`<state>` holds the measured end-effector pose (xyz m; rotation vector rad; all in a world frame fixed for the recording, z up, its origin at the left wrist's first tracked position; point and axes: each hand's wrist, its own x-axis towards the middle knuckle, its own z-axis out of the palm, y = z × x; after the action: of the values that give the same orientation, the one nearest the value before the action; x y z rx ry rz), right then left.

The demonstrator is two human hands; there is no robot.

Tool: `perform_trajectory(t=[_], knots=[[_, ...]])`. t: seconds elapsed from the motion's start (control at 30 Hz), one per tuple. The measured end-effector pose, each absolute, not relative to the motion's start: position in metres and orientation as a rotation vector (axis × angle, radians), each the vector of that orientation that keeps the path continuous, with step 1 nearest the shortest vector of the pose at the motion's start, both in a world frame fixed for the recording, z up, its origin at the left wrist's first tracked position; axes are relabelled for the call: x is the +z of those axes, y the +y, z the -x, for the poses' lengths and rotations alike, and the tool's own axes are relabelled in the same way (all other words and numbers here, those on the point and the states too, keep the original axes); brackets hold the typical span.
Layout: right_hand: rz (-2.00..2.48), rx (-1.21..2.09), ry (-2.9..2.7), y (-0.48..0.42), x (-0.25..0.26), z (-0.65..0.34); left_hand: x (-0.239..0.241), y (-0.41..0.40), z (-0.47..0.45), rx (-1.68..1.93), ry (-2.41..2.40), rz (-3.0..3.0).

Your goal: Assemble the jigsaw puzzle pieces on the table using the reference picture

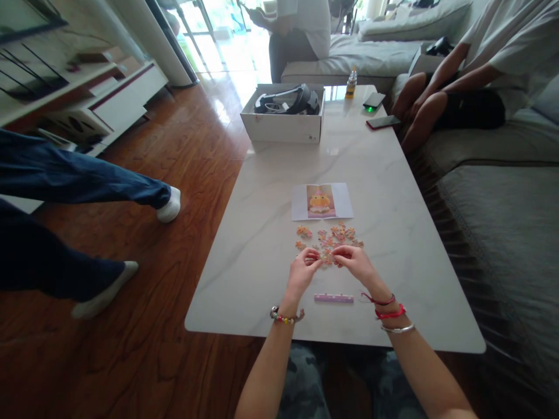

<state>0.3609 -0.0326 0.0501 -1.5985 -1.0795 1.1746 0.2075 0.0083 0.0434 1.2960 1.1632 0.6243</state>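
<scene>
My left hand (302, 269) and my right hand (356, 260) rest on a white marble table (262, 244), fingers curled in a pinch at the near edge of a scatter of small pink and orange puzzle pieces (334, 237). Each hand seems closed on a piece from that pile, too small to make out clearly. Beyond the pieces lies a printed reference picture (322, 201) of a yellow chick on white paper. A joined strip of lilac pieces (333, 298) lies between my wrists, near the table's front edge.
A white box (283, 128) holding a black headset stands at the table's far end, with a small bottle (351, 82) and two phones (383, 122) beside it. A person's legs (65, 192) are on the wooden floor at left. Another person sits on the sofa (502, 192) at right.
</scene>
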Motion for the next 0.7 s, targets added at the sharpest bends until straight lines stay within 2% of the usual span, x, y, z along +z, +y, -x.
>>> perform_trajectory(t=[0.2, 0.4, 0.57, 0.7], knots=[[1.656, 1.263, -1.472, -0.054, 0.044, -0.373, 0.034, -0.028, -0.217, 0.393, 1.227, -1.565], [1.727, 1.370, -1.271, -0.061, 0.037, -0.372, 0.039, -0.023, -0.219, 0.253, 1.258, -1.949], [1.608, 1.417, -1.034, -0.065, 0.045, -0.363, 0.053, -0.023, -0.205, 0.363, 1.166, -1.658], [1.545, 1.365, -1.153, -0.066, 0.051, -0.351, 0.056, -0.022, -0.198, 0.399, 1.024, -1.390]])
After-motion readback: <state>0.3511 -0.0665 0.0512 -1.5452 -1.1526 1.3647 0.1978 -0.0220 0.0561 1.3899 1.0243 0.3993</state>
